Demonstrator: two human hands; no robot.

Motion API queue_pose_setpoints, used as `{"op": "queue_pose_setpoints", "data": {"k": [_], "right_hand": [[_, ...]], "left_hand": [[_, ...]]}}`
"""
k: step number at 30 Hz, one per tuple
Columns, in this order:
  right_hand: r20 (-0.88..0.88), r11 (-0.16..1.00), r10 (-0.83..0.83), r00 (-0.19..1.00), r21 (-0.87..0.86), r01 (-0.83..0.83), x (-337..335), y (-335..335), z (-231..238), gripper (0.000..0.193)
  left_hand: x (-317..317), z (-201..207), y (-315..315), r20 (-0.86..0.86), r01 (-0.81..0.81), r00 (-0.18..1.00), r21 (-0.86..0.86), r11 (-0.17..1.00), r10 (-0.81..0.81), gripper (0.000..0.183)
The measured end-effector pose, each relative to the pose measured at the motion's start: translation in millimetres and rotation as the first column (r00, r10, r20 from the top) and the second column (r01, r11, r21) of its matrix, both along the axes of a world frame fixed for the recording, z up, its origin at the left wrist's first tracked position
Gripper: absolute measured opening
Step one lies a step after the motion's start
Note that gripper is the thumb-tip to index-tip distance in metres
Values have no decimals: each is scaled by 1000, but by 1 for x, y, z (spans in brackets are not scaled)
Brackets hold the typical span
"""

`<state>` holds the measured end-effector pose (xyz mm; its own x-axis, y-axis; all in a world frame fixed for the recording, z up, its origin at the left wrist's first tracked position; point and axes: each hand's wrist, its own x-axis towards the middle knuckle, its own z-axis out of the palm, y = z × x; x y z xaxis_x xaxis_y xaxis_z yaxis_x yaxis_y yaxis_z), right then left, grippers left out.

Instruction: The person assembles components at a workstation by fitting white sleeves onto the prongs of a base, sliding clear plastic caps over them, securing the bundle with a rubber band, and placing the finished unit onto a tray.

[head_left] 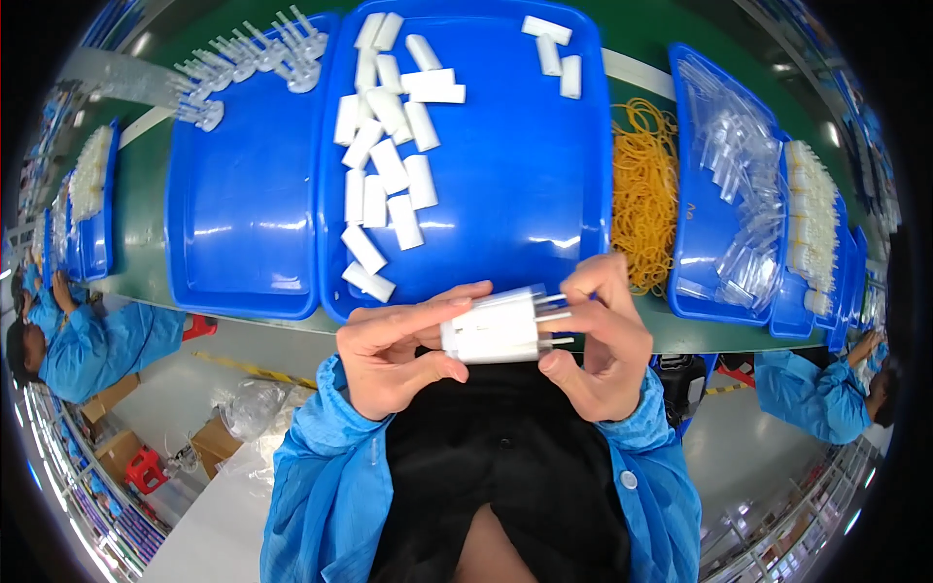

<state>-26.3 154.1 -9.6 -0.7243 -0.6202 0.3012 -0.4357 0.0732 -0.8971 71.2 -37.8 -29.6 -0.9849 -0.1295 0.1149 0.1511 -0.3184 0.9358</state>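
Note:
Just in front of the bench's near edge, both of my hands hold a white rectangular block [494,330] that appears to be wrapped in clear plastic. My left hand [381,358] is closed around its left end, the fingers along the top side and the thumb below. A clear end piece with thin pale prongs [554,316] sits at the block's right end. My right hand [614,340] is closed on those prongs, with its thumb at the lower one. Whether the end piece is fully seated on the block cannot be made out.
A large blue tray [505,194] holds several loose white blocks [389,165]. To its left, another blue tray [243,214] contains clear pronged pieces [258,53]. Yellow rubber bands [643,194] lie beside a tray of clear plastic sleeves [743,209]. Co-workers in blue [117,345] sit at both sides.

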Motion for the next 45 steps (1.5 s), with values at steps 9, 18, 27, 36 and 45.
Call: {"op": "queue_pose_setpoints", "data": {"k": [9,18,27,36,45], "right_hand": [[-233,788,-584,777,66,612,-48,44,4,5],[-849,286,-266,456,382,879,-138,118,-23,22],[-591,501,-549,591,333,799,-123,116,-19,21],[65,871,-476,877,177,459,-35,63,25,18],[232,924,-238,943,-247,293,2,21,16,19]], "left_hand": [[12,-8,-5,125,-158,981,92,983,146,51],[5,2,-3,223,-119,972,215,969,70,46],[0,-1,-5,77,-116,992,161,980,104,24],[6,0,-4,72,-134,990,170,976,124,18],[10,-1,-4,1,-137,990,123,983,138,19]]}}
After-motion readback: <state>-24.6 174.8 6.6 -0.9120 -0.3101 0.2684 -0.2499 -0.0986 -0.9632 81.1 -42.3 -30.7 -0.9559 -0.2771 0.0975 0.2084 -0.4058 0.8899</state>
